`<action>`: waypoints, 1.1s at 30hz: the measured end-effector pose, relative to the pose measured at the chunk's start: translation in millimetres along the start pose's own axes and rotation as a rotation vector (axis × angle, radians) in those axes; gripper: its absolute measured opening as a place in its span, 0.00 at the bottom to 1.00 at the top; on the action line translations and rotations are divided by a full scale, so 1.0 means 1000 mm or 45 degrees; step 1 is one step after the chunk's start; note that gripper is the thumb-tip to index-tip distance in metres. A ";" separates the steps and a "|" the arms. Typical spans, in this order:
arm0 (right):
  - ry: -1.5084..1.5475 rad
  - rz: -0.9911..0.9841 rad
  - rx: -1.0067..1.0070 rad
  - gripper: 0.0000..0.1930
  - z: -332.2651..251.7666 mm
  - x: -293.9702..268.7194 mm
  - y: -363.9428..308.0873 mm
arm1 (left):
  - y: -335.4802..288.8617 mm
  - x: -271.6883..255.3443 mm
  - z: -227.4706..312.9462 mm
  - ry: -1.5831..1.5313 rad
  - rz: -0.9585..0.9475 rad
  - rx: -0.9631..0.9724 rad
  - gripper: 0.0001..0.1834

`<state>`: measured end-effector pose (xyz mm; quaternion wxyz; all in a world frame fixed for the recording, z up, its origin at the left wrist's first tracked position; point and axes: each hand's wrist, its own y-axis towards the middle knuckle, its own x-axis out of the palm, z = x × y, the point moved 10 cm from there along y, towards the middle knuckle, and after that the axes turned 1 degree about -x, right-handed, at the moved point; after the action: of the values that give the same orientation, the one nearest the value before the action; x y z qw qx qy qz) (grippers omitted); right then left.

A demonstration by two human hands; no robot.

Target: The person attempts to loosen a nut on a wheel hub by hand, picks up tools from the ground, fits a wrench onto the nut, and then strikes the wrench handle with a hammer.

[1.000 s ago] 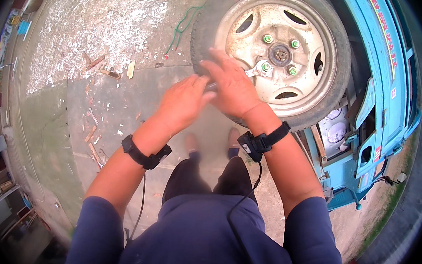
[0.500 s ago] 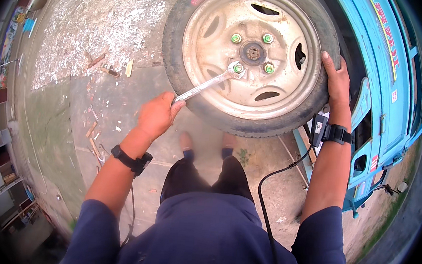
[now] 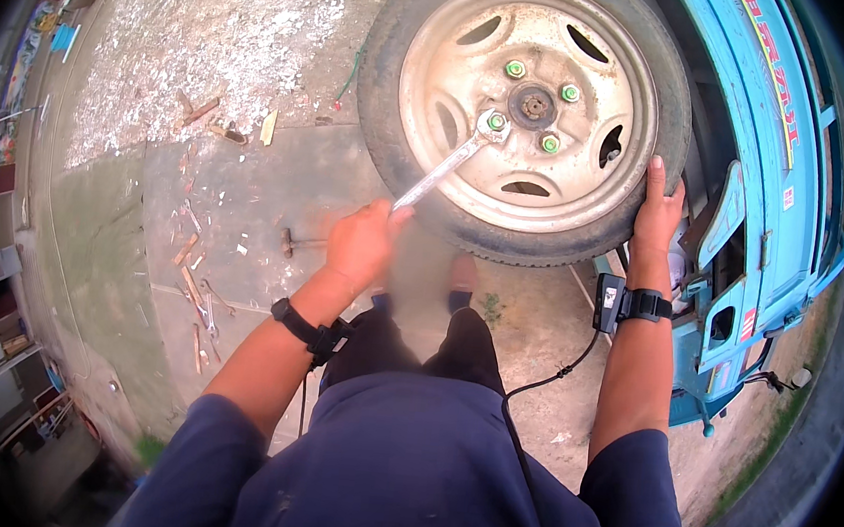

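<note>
My left hand point(image 3: 358, 248) is closed round the handle of a wrench point(image 3: 447, 167). The wrench's far end sits around the lower-left green wheel nut point(image 3: 496, 121), and its handle slants down to the left. In front of me stands a wheel with a cream, rust-stained rim point(image 3: 586, 167) and a black tyre point(image 3: 385, 110). Several green nuts surround its rusty hub point(image 3: 533, 107). My right hand point(image 3: 656, 219) grips the tyre's lower-right edge. Its thumb points up along the sidewall, while the other fingers are partly hidden behind the tyre.
A bright blue vehicle body point(image 3: 762, 223) rises close on the right. On the concrete at left lie a hammer point(image 3: 288, 243), several loose tools and sticks point(image 3: 200, 304), and broken pieces of wood point(image 3: 199, 112). White flakes point(image 3: 211, 34) cover the ground farther off.
The wheel has turned slightly clockwise and shifted right, my right hand moving down with it. My left hand has swung the wrench handle rightward and down. The hammer has come into view.
</note>
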<state>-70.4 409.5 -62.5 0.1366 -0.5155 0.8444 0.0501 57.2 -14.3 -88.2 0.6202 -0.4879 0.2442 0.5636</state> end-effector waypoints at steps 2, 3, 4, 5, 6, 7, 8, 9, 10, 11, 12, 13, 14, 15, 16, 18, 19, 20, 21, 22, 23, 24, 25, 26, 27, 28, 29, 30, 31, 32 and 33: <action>0.022 0.114 0.010 0.38 0.016 -0.008 -0.023 | -0.007 0.007 0.009 -0.107 -0.014 -0.108 0.22; 0.048 0.181 0.053 0.39 0.021 -0.006 -0.041 | -0.012 0.009 0.008 -0.160 -0.023 -0.170 0.22; 0.072 0.215 0.044 0.40 0.031 -0.008 -0.051 | -0.011 0.008 0.009 -0.186 -0.027 -0.178 0.21; 0.147 0.280 0.128 0.41 0.042 -0.005 -0.066 | -0.008 0.005 0.008 -0.206 -0.029 -0.191 0.21; 0.221 0.345 0.212 0.43 0.051 -0.001 -0.083 | -0.007 0.004 0.008 -0.227 -0.032 -0.203 0.21; 0.269 0.334 0.252 0.44 0.054 0.009 -0.098 | -0.009 0.007 0.012 -0.246 0.013 -0.163 0.21; 0.311 0.316 0.290 0.45 0.058 0.018 -0.114 | -0.016 0.018 0.019 -0.271 0.057 -0.130 0.21; 0.352 0.296 0.329 0.46 0.063 0.024 -0.127 | -0.020 0.025 0.021 -0.296 0.101 -0.097 0.22; 0.373 0.254 0.384 0.48 0.079 0.024 -0.138 | -0.019 0.022 0.025 -0.327 0.106 -0.109 0.22; 0.397 0.209 0.439 0.49 0.094 0.027 -0.149 | -0.016 0.015 0.030 -0.357 0.113 -0.123 0.22; 0.420 0.163 0.493 0.51 0.108 0.026 -0.157 | -0.014 0.012 0.033 -0.387 0.121 -0.138 0.22; 0.392 0.030 0.509 0.51 0.107 0.026 -0.156 | -0.012 0.012 0.030 -0.396 0.071 -0.130 0.21; 0.277 -0.174 0.442 0.51 0.093 0.021 -0.144 | -0.013 0.013 0.021 -0.406 0.014 -0.122 0.21; 0.247 -0.212 0.457 0.51 0.086 0.006 -0.125 | -0.013 0.014 0.015 -0.419 -0.045 -0.113 0.21; 0.170 -0.131 0.411 0.51 0.079 -0.016 -0.096 | -0.012 0.009 0.009 -0.378 -0.029 -0.099 0.21; 0.125 -0.150 0.345 0.53 0.028 -0.022 -0.044 | -0.011 0.001 -0.003 -0.302 -0.003 -0.076 0.20; 0.111 -0.108 0.240 0.52 0.026 -0.031 -0.009 | -0.008 -0.002 0.001 -0.294 -0.021 -0.019 0.20; 0.197 -0.148 0.248 0.52 0.020 -0.025 0.012 | -0.007 -0.006 0.003 -0.278 -0.040 0.029 0.19; 0.331 -0.287 0.279 0.49 0.000 -0.002 0.014 | -0.006 -0.010 0.003 -0.252 -0.055 0.065 0.18; 0.326 -0.283 0.271 0.49 0.001 0.003 0.017 | -0.005 -0.007 -0.001 -0.346 -0.110 0.080 0.17; 0.316 -0.283 0.261 0.49 0.004 0.008 0.020 | -0.004 0.001 -0.007 -0.446 -0.161 0.091 0.16; 0.306 -0.281 0.250 0.48 0.008 0.011 0.020 | -0.003 0.008 -0.012 -0.547 -0.214 0.104 0.14; 0.319 -0.271 0.250 0.48 0.014 0.012 0.019 | -0.011 0.022 -0.007 -0.612 -0.306 0.045 0.14; 0.337 -0.254 0.248 0.47 0.017 0.012 0.016 | -0.024 0.038 0.006 -0.672 -0.398 -0.008 0.13; 0.355 -0.237 0.245 0.47 0.019 0.011 0.013 | -0.034 0.041 0.011 -0.807 -0.463 -0.074 0.13; 0.347 -0.218 0.251 0.47 0.018 0.010 0.010 | -0.044 0.044 0.015 -0.936 -0.521 -0.151 0.13; 0.337 -0.197 0.261 0.47 0.017 0.009 0.005 | -0.053 0.033 0.025 -1.138 -0.555 -0.244 0.14; 0.328 -0.175 0.271 0.47 0.017 0.008 0.002 | -0.058 0.026 0.031 -1.340 -0.587 -0.338 0.14; 0.347 -0.176 0.266 0.46 0.017 0.008 0.002 | -0.057 0.010 0.027 -1.276 -0.524 -0.309 0.15; 0.369 -0.167 0.263 0.46 0.020 0.007 0.003 | -0.051 -0.012 0.017 -1.206 -0.467 -0.275 0.16; 0.391 -0.157 0.260 0.46 0.023 0.006 0.004 | -0.044 -0.033 0.009 -1.135 -0.413 -0.239 0.17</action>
<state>-72.7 411.4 -86.1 0.0605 -0.5512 0.8230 -0.1236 87.5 -16.5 -41.7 0.6976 -0.2844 -0.1765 0.6335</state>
